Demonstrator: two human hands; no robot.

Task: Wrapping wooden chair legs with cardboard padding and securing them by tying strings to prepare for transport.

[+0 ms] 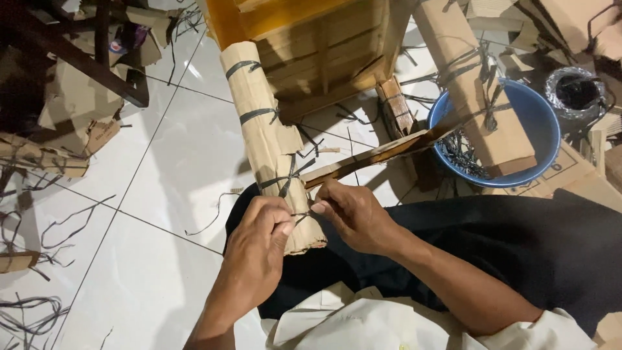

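Only one view here, the head cam looking straight down at the lap. The person had a rolled cardboard bundle [269, 139] lying across their knees, its far end leaning up against a wooden crate [317, 52] and the near end resting on the dark trousers [518, 240]. A few dark strap ties already ran around the roll higher up.

Left hand [262, 236] was curled nearly closed at the near end of the roll, thumb and forefinger pinching one end of a thin dark strap [299, 216]. Right hand [353, 214] was closed up too, fingertips pinching the other end of that same strap just beside the left thumb, so the two hands were almost touching over the cardboard. Couldn't tell if there was a knot in it, too small and the fingers covered it.

A wooden slat [382, 152] ran diagonally from behind the right hand out toward a blue plastic basin [541, 123], which had another tied cardboard roll [479, 84] propped in it. White tiled floor [149, 194] all around had loose strap offcuts [71, 223] and cardboard scraps [65, 123] scattered over it, mostly off to the left.
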